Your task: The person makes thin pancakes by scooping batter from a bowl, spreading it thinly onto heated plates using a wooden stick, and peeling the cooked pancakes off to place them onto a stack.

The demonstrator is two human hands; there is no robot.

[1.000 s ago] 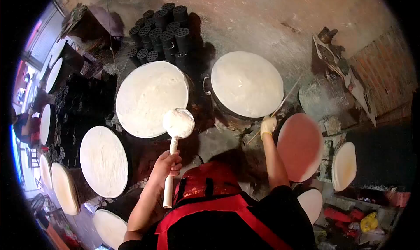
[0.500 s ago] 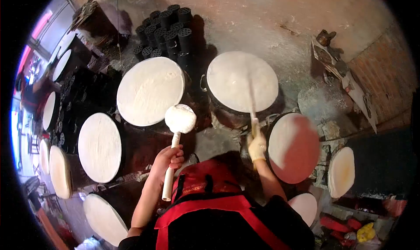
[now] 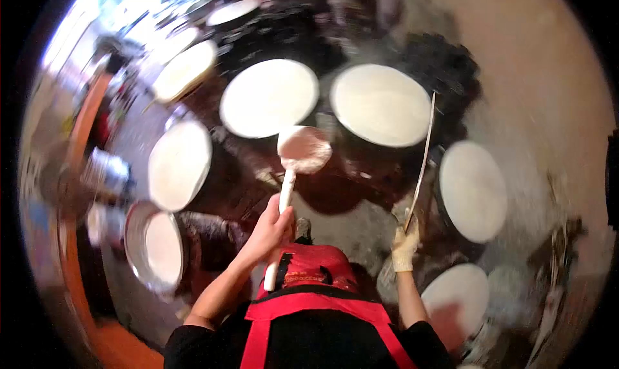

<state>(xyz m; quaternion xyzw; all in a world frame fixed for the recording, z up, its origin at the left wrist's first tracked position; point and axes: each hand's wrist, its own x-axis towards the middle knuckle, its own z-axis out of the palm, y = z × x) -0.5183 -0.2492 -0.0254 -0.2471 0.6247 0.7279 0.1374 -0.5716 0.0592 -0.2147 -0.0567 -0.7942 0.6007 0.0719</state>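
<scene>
My left hand (image 3: 272,226) is bare and wrapped round the white handle of a ladle (image 3: 304,151). Pale batter coats the ladle's bowl, which appears just in front of a round griddle covered in white (image 3: 269,99). My right hand (image 3: 405,240), in a light glove, grips a long thin stick (image 3: 424,156) that points away from me. The stick's tip appears at the right edge of a second white-covered griddle (image 3: 382,104); whether it touches cannot be seen. Another white-covered griddle (image 3: 474,191) lies right of this hand.
At the left stands a metal bucket (image 3: 132,243) holding white batter. More white rounds (image 3: 180,166) curve round me, one at lower right (image 3: 459,298). A dark pile (image 3: 445,69) sits behind the griddles. An orange beam (image 3: 84,120) runs down the left side.
My view has swung left, bringing the bucket into sight. The stick, earlier blurred over a white-covered griddle, now appears at a griddle's right edge. Both hands keep their tools.
</scene>
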